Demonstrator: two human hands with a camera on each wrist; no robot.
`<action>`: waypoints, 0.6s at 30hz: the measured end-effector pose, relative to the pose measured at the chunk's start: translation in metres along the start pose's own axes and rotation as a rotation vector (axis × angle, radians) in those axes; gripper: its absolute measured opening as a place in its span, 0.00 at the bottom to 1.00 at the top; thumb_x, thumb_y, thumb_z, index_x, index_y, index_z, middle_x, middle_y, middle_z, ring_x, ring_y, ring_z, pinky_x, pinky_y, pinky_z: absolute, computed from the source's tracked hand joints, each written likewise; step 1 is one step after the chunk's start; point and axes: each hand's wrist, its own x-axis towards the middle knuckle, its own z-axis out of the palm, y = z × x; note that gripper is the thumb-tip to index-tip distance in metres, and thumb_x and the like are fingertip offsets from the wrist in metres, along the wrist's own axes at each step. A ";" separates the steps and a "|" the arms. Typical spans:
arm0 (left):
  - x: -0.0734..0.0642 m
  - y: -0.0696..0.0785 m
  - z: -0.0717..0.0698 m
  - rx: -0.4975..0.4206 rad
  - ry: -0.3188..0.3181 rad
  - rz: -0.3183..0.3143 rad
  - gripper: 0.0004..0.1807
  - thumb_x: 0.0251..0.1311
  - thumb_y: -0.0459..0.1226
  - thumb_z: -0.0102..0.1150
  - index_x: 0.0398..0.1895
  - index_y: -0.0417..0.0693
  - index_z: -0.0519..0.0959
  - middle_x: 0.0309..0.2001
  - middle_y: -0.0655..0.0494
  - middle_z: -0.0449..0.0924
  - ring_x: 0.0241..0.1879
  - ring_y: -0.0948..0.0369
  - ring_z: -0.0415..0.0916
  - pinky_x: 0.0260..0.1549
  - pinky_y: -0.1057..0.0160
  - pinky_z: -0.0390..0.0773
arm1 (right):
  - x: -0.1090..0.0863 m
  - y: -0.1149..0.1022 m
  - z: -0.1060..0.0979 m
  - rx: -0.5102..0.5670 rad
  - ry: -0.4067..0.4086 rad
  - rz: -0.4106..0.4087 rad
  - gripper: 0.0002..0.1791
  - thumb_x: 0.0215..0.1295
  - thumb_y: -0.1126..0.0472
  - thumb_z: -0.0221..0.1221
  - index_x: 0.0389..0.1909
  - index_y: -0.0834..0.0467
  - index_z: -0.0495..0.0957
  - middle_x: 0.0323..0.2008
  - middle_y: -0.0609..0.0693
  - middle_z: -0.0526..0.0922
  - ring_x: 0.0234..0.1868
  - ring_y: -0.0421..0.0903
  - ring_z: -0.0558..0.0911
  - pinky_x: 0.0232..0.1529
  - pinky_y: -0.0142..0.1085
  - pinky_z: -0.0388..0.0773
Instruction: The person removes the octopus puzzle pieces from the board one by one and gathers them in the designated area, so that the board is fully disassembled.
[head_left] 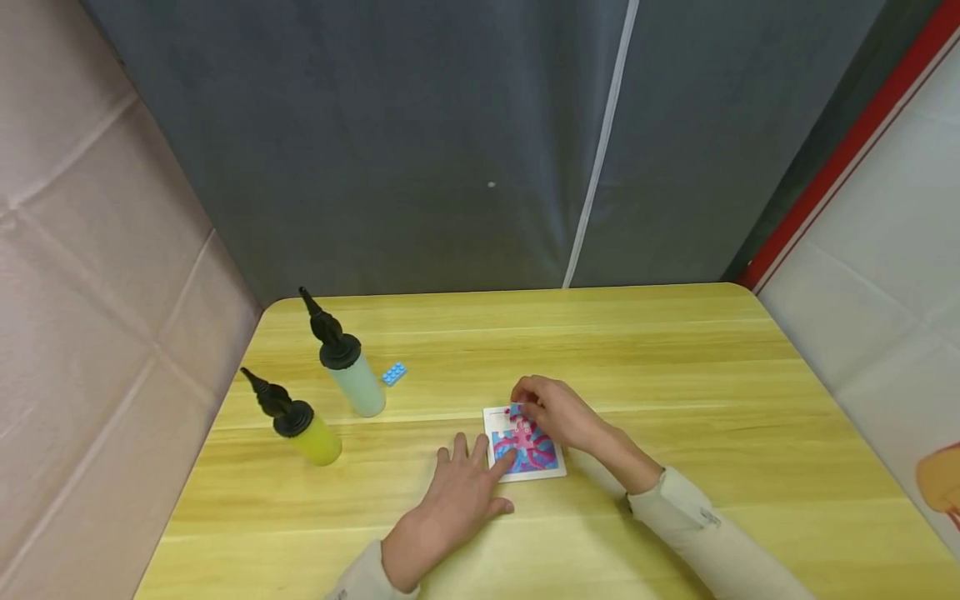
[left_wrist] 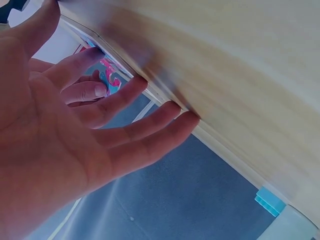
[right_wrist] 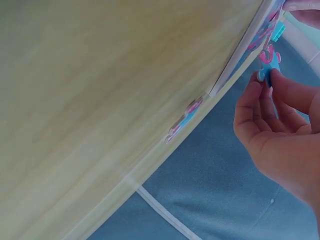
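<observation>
A jigsaw puzzle in a white-edged tray (head_left: 534, 477) lies on the table, its assembled part showing a pink octopus on blue. My right hand (head_left: 562, 414) pinches a blue and pink puzzle piece (right_wrist: 270, 64) between thumb and fingers, over the tray's upper part. Spread with straight fingers, my left hand (head_left: 457, 493) rests at the tray's lower left, its index finger on the puzzle. A loose puzzle piece (right_wrist: 184, 120) lies on the table beside the tray in the right wrist view; in the head view the right hand hides it.
Left of the puzzle stand two hand pumps with black nozzles, one with a mint barrel (head_left: 360, 387) and one with a yellow barrel (head_left: 319, 442). A blue toy brick (head_left: 393, 373) lies beside the mint one. A grey curtain (head_left: 420, 167) hangs behind the wooden table (head_left: 675, 367).
</observation>
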 end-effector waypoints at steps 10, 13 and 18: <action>-0.002 0.002 0.001 0.003 -0.020 0.001 0.37 0.61 0.65 0.60 0.74 0.71 0.71 0.61 0.45 0.75 0.58 0.40 0.75 0.51 0.42 0.81 | -0.005 0.006 -0.005 -0.009 0.006 0.012 0.06 0.73 0.68 0.59 0.43 0.56 0.83 0.37 0.47 0.83 0.37 0.41 0.77 0.42 0.36 0.79; -0.002 0.002 0.001 0.006 -0.017 0.011 0.36 0.62 0.65 0.60 0.74 0.73 0.70 0.61 0.43 0.75 0.61 0.37 0.75 0.52 0.41 0.81 | -0.007 0.009 -0.007 -0.013 0.015 0.010 0.07 0.73 0.68 0.59 0.43 0.55 0.84 0.38 0.47 0.84 0.38 0.42 0.78 0.44 0.37 0.80; -0.003 0.003 -0.001 -0.003 -0.021 0.021 0.34 0.62 0.63 0.61 0.73 0.75 0.71 0.61 0.41 0.75 0.63 0.35 0.75 0.53 0.40 0.81 | -0.009 0.013 -0.010 -0.013 0.029 0.011 0.07 0.73 0.68 0.58 0.42 0.56 0.84 0.39 0.48 0.85 0.38 0.42 0.79 0.45 0.38 0.81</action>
